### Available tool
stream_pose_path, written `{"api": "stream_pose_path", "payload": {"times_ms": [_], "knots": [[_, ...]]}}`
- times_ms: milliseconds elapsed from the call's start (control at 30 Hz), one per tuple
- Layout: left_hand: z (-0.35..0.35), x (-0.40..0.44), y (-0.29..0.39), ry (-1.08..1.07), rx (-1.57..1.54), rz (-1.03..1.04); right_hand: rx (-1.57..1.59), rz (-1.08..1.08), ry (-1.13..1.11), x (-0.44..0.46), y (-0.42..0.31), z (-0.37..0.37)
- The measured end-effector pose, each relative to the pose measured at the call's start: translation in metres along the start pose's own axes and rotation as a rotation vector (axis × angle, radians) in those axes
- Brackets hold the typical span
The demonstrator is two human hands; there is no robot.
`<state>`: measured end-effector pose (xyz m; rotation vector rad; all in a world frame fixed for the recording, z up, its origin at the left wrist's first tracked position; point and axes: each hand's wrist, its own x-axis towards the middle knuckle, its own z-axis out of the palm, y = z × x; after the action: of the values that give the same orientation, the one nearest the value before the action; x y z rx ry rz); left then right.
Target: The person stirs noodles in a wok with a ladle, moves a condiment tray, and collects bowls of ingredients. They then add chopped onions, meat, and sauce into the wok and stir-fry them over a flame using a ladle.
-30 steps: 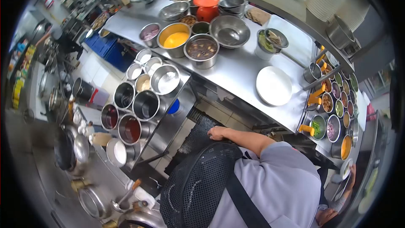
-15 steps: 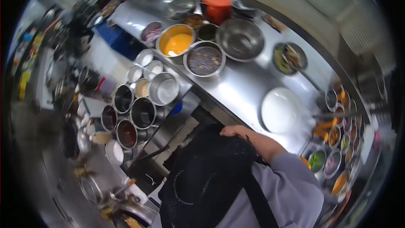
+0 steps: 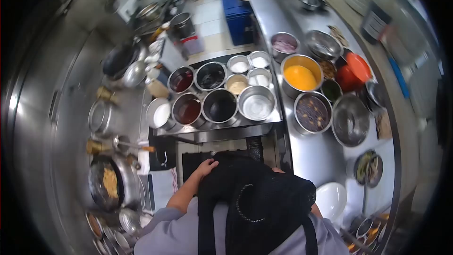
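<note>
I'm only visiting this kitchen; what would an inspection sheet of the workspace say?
Surface: metal counter on the right, partly bare, holding a white plate.
Job's things: black garment, worn in front.
Clutter: containers crowd the left part of the counter and the metal table.
Grips: left hand at the garment's edge; right hand mostly hidden, hold unclear.
Cables: nothing seen clearly.
Surroundings: wok with food at left; blue bin beyond.

Even, bright indoor light fills a kitchen seen through a round fisheye view, its edges curved and falling to black. Glare streaks the steel worktop [image 3: 309, 158] and a metal panel [image 3: 28, 104] at left. The pots [image 3: 220, 106] appear fairly clear; shelf items at upper right look soft.
</note>
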<state>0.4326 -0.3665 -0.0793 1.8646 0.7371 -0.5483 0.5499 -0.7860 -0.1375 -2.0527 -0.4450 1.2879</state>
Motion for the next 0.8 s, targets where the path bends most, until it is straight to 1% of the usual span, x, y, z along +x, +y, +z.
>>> {"api": "stream_pose_path", "payload": {"times_ms": [100,167,300,333,367,400,433,467,500,533,567,633,700,733,800], "knots": [[-0.004,-0.007,-0.013,0.053,-0.038,-0.072,-0.014,-0.059,-0.047,0.015,-0.008,-0.016],[-0.008,-0.004,-0.027,-0.016,-0.126,-0.188,-0.004,-0.126,-0.074,0.026,-0.018,-0.027],[-0.026,-0.001,-0.049,-0.013,-0.142,-0.232,0.084,-0.248,-0.159,0.05,-0.059,-0.049],[-0.033,0.003,-0.053,0.022,-0.256,-0.2,0.11,-0.245,-0.183,0.056,-0.073,-0.055],[-0.039,0.007,-0.057,0.057,-0.371,-0.168,0.133,-0.206,-0.21,0.051,-0.108,-0.068],[-0.049,0.007,-0.051,0.062,-0.392,-0.179,0.155,-0.167,-0.236,0.045,-0.147,-0.081],[-0.062,0.005,-0.037,0.118,-0.532,-0.196,0.218,-0.092,-0.262,0.038,-0.19,-0.096],[-0.076,0.009,-0.023,0.172,-0.67,-0.208,0.206,-0.082,-0.269,0.033,-0.227,-0.111],[-0.086,0.017,-0.019,0.17,-0.686,-0.212,0.238,-0.07,-0.276,0.029,-0.262,-0.125],[-0.096,0.025,-0.016,0.212,-0.778,-0.197,0.271,-0.058,-0.282,0.03,-0.291,-0.136],[-0.107,0.033,-0.013,0.256,-0.867,-0.181,0.251,-0.071,-0.237,0.037,-0.311,-0.145],[-0.129,0.05,-0.003,0.27,-0.919,-0.143,0.205,-0.158,-0.156,0.059,-0.34,-0.161],[-0.146,0.069,0.001,0.371,-1.123,-0.059,0.151,-0.214,-0.051,0.076,-0.38,-0.178],[-0.153,0.08,-0.002,0.363,-1.127,-0.06,0.132,-0.309,0.005,0.089,-0.399,-0.186],[-0.166,0.101,-0.005,0.3,-1.302,-0.022,0.117,-0.365,0.174,0.116,-0.426,-0.201]]}}
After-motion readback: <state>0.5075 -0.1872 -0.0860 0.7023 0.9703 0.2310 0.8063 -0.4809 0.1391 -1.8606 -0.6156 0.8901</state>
